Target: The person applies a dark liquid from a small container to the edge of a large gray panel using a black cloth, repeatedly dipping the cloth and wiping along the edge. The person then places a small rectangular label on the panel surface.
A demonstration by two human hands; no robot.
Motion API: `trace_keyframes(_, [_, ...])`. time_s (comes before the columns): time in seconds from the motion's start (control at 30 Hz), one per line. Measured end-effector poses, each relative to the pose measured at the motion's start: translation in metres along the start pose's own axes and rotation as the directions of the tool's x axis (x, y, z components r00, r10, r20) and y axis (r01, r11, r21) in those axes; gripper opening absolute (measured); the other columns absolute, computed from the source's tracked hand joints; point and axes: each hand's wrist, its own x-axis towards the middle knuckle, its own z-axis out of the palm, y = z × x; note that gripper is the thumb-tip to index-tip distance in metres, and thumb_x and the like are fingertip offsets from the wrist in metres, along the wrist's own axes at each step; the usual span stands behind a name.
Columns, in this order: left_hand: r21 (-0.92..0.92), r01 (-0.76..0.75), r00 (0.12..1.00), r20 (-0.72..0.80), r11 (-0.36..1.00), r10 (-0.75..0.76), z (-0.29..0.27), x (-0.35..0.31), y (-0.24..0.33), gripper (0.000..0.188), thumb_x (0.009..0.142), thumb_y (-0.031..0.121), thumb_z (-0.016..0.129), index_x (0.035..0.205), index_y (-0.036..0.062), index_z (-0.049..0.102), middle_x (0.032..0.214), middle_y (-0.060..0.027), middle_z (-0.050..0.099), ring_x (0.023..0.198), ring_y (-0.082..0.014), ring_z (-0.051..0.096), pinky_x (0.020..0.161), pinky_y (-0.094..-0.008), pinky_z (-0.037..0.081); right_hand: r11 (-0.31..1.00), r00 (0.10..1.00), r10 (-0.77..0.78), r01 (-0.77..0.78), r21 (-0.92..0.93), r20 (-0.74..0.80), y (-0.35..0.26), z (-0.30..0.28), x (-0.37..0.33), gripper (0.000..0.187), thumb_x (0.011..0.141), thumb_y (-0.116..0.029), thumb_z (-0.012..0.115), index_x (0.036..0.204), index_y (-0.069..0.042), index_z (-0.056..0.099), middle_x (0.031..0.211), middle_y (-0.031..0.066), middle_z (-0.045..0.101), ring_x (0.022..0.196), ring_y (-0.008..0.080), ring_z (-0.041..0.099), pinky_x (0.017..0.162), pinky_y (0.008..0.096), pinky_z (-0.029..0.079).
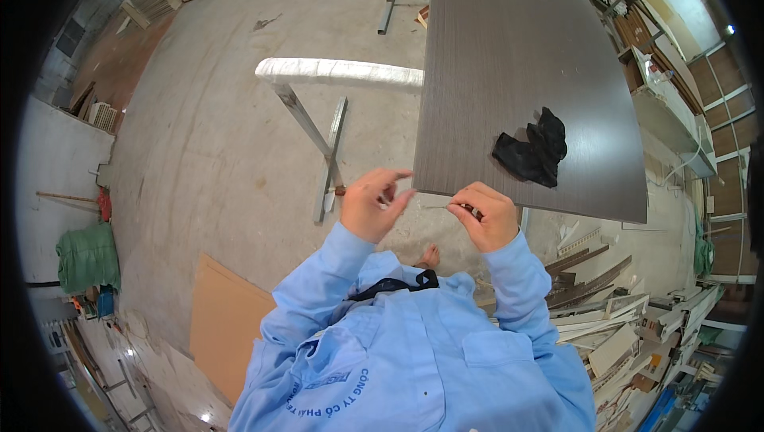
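Note:
A dark grey-brown wood-grain panel (pixel 509 42) stretches away in front of me. My left hand (pixel 372 204) is at its near left corner, thumb and forefinger apart, with nothing visible between them. Just below the panel's near edge, my right hand (pixel 487 217) is closed on a small thin tool (pixel 469 209). Its dark handle lies in my fingers, and a slim pale tip points left toward my left hand; its exact kind is too small to tell. A crumpled black cloth (pixel 532 153) rests on the panel, beyond my right hand.
A metal stand (pixel 306 125) with a white-wrapped top bar (pixel 342 71) supports the panel's left side. Brown board (pixel 227 312) lies on the floor at lower left. Offcut strips (pixel 593 281) are heaped at right. A green sack (pixel 87 261) stands far left.

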Motion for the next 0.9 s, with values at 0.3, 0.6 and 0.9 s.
trace_keyframes(0.3, [0.049, -0.210, 0.965, 0.172, 0.976, 0.199, 0.025, 0.001, 0.011, 0.020, 0.080, 0.008, 0.082, 0.096, 0.0047, 0.070, 0.078, -0.0055, 0.063, 0.066, -0.0214, 0.058, 0.061, -0.0342, 0.049, 0.999, 0.997, -0.032, 0.031, 0.016, 0.073, -0.014, -0.001, 0.004, 0.021, 0.083, -0.003, 0.080, 0.103, -0.004, 0.073, 0.114, 0.0069, 0.071, 0.082, 0.0144, 0.070, 0.065, 0.0272, 0.055])
trace_keyframes(0.6, [-0.830, 0.441, 0.879, 0.322, 0.343, -0.353, 0.015, 0.013, 0.001, 0.007, 0.096, 0.011, 0.074, 0.100, 0.0099, 0.068, 0.081, 0.0037, 0.063, 0.067, -0.0084, 0.050, 0.061, -0.0273, 0.041, 0.781, 0.902, 0.432, -0.374, 0.500, -0.001, -0.017, 0.013, 0.002, 0.034, 0.087, -0.007, 0.081, 0.120, -0.005, 0.072, 0.110, 0.0054, 0.074, 0.078, 0.0069, 0.065, 0.057, 0.0225, 0.050])
trace_keyframes(0.9, [-0.816, 0.469, 0.849, 0.310, 0.339, -0.428, 0.024, 0.003, -0.010, 0.018, 0.097, 0.016, 0.075, 0.112, 0.0073, 0.073, 0.080, 0.0049, 0.061, 0.068, -0.0078, 0.049, 0.065, -0.0261, 0.041, 0.753, 0.905, 0.410, -0.264, 0.602, -0.116, -0.010, 0.037, -0.005, 0.011, 0.092, -0.005, 0.077, 0.100, 0.000, 0.073, 0.081, 0.0042, 0.072, 0.065, 0.0074, 0.064, 0.054, 0.0227, 0.048])
